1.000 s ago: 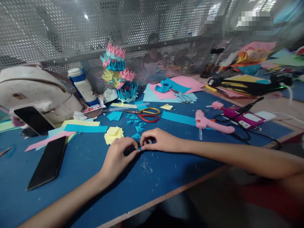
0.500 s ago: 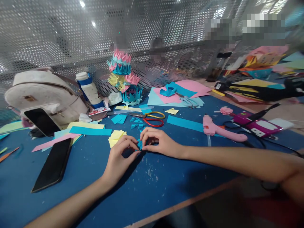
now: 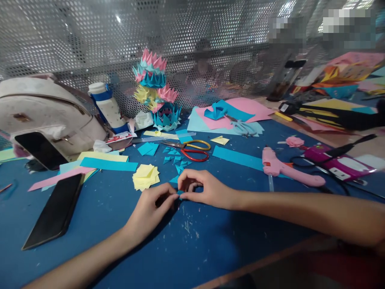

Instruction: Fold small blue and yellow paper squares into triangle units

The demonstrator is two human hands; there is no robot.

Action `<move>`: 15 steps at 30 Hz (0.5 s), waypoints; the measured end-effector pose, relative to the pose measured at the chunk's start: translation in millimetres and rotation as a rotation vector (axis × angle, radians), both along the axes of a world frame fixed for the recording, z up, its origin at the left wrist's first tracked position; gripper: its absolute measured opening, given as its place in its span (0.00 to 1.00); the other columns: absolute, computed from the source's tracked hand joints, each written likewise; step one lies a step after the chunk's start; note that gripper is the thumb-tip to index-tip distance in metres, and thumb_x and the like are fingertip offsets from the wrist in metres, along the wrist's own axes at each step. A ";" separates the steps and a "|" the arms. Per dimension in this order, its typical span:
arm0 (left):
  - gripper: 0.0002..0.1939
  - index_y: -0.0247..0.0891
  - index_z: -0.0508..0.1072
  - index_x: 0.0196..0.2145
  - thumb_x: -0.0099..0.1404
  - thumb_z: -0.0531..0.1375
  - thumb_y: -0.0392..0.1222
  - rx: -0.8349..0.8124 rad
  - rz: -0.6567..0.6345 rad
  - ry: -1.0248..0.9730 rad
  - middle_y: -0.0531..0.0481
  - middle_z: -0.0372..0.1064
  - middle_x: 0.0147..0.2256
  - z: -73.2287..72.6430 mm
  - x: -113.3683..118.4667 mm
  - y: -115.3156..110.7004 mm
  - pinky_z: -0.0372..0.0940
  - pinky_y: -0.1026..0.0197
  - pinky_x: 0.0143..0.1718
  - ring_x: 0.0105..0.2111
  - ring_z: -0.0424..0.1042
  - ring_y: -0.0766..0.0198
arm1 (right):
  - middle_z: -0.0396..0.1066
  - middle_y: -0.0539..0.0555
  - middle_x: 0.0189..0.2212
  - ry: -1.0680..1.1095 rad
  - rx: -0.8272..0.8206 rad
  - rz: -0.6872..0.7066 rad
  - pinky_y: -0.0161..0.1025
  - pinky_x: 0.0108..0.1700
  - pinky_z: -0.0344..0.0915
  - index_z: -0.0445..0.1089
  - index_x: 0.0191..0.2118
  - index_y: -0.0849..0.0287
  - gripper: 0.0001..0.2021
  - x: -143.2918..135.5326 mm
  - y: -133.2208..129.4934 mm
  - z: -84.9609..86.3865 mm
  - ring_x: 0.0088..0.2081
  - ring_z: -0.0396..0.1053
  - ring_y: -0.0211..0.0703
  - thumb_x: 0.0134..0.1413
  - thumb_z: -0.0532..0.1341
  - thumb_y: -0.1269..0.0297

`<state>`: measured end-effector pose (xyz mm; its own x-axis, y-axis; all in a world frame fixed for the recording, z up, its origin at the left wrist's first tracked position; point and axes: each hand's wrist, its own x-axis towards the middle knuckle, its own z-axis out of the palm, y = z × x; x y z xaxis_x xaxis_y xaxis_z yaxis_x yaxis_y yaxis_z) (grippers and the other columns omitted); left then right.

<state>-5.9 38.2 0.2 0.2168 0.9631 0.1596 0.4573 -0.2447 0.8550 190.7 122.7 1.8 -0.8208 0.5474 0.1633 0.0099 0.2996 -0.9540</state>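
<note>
Hands (image 3: 209, 189), blue paper (image 3: 179, 193) between them

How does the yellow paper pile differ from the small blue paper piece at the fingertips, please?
The yellow paper pile is pale yellow; the small blue paper piece is bright blue. The pile lies on the table, while the blue piece is pinched between the left hand and right hand. The pile shows several overlapping sheets; only a sliver of the blue piece shows. Both are paper.
</note>
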 end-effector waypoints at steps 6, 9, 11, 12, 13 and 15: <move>0.13 0.37 0.70 0.28 0.71 0.55 0.42 0.042 0.014 0.001 0.55 0.69 0.23 -0.9 -1.3 -3.5 0.59 0.69 0.24 0.21 0.65 0.70 | 0.57 0.41 0.20 -0.151 0.158 0.009 0.31 0.26 0.50 0.64 0.38 0.59 0.10 4.9 -2.4 1.5 0.22 0.53 0.31 0.64 0.60 0.57; 0.13 0.37 0.70 0.28 0.71 0.55 0.41 0.082 0.016 0.017 0.55 0.69 0.23 -0.3 -1.3 -5.6 0.59 0.69 0.25 0.22 0.66 0.70 | 0.56 0.42 0.20 -0.163 0.256 0.055 0.31 0.26 0.49 0.64 0.35 0.59 0.10 6.5 -2.7 3.4 0.22 0.52 0.31 0.66 0.57 0.59; 0.12 0.37 0.71 0.29 0.71 0.55 0.40 0.088 0.005 0.034 0.55 0.69 0.23 -0.5 -1.5 -6.3 0.58 0.69 0.26 0.22 0.66 0.70 | 0.59 0.43 0.21 -0.168 0.300 0.103 0.31 0.28 0.51 0.64 0.34 0.60 0.10 6.9 -3.2 4.2 0.23 0.55 0.31 0.67 0.55 0.62; 0.12 0.37 0.71 0.30 0.71 0.55 0.40 0.086 -0.005 0.044 0.55 0.68 0.23 -0.8 -1.7 -6.3 0.58 0.69 0.25 0.22 0.65 0.70 | 0.61 0.44 0.21 -0.166 0.309 0.116 0.31 0.29 0.52 0.64 0.34 0.60 0.10 7.0 -3.6 4.3 0.23 0.57 0.31 0.68 0.54 0.63; 0.12 0.37 0.70 0.30 0.72 0.55 0.41 0.081 -0.018 0.055 0.55 0.68 0.23 -1.2 -1.9 -6.3 0.57 0.69 0.25 0.22 0.65 0.70 | 0.62 0.44 0.21 -0.163 0.315 0.118 0.31 0.29 0.52 0.63 0.34 0.60 0.10 7.1 -4.1 4.1 0.23 0.58 0.32 0.68 0.53 0.64; 0.14 0.37 0.69 0.29 0.72 0.54 0.41 0.072 -0.051 0.080 0.56 0.66 0.22 -2.0 -2.2 -5.9 0.56 0.68 0.24 0.22 0.63 0.70 | 0.62 0.45 0.21 -0.156 0.356 0.093 0.31 0.29 0.52 0.63 0.33 0.59 0.10 7.7 -5.3 3.0 0.23 0.58 0.32 0.67 0.54 0.63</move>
<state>-8.1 32.4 -1.8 0.2800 0.9371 0.2083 0.5085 -0.3288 0.7958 198.4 117.4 4.8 -0.8941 0.4013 0.1988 0.1041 0.6180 -0.7793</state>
